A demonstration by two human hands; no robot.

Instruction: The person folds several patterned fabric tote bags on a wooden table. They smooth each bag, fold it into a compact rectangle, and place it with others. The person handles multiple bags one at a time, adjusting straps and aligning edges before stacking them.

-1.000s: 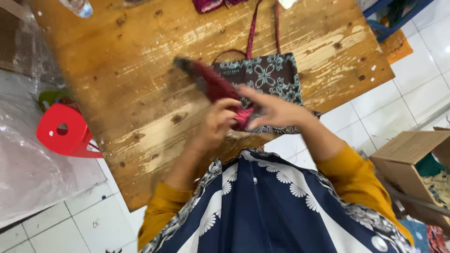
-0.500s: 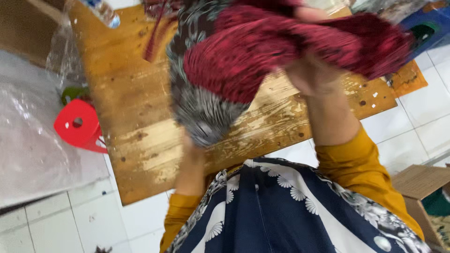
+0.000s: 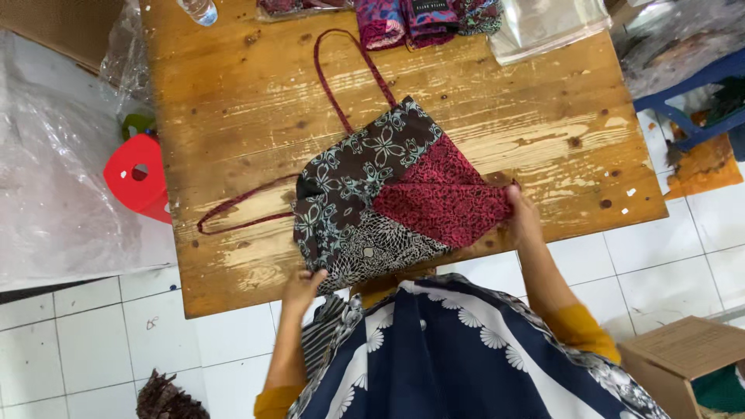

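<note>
The right hand (image 3: 521, 217) is clamped on the right corner of a patchwork fabric bag (image 3: 388, 194), fingers closed over the edge of its red panel. The left hand (image 3: 301, 285) is clamped on the bag's lower left corner, at the near edge of the surface (image 3: 233, 101), with the fingers curled onto the dark floral cloth. Both hands are well apart, one at each end of the bag's near side.

The bag lies flat on the wooden surface, spread out and turned at an angle. It is made of three visible panels: dark brown with pale blue flowers, red with a dark pattern, and black with a fine white pattern. Two thin maroon straps (image 3: 341, 70) lie loose on the wood, one looping toward the far edge, the other trailing out to the left.

At the far edge of the surface lie folded patterned fabrics (image 3: 403, 15) and a clear plastic sleeve (image 3: 543, 23). A clear bottle (image 3: 200, 9) stands at the far left corner. A red plastic stool (image 3: 140, 177) stands on the floor just beside the left side of the surface, next to plastic sheeting (image 3: 54, 178). A cardboard box (image 3: 683, 361) sits on the tiled floor to the right.
</note>
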